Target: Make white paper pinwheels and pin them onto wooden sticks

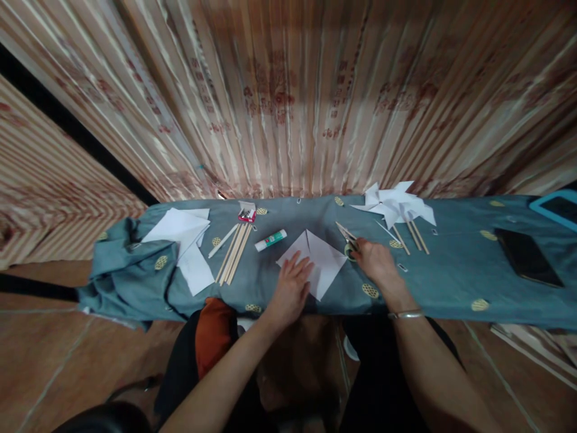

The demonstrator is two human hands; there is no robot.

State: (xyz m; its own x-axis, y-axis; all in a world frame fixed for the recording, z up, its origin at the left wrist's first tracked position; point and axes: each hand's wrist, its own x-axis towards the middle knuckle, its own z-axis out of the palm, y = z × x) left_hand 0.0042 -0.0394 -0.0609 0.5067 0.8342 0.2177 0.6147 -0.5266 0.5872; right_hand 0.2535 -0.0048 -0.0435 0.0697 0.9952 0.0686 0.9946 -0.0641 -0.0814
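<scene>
A square white sheet of paper [325, 264] lies turned like a diamond on the cloth-covered table, with a slit running in from its far corner. My left hand [294, 282] rests on its left part, fingers stretched out and flat. To the right, my right hand [372, 260] grips a pair of scissors [346, 233] by the handles, blades pointing away and to the left. The scissors are close to the sheet's right corner. Just beyond the paper's left side is a glue stick [271, 240] with a green and white label.
Wooden sticks [234, 255] and a small red box [247, 211] of pins lie left. Further left are stacked white sheets [180, 231]. White paper pinwheels [396, 203] on sticks lie at the back right. A black phone [528, 257] and a blue-framed device [559, 208] are far right.
</scene>
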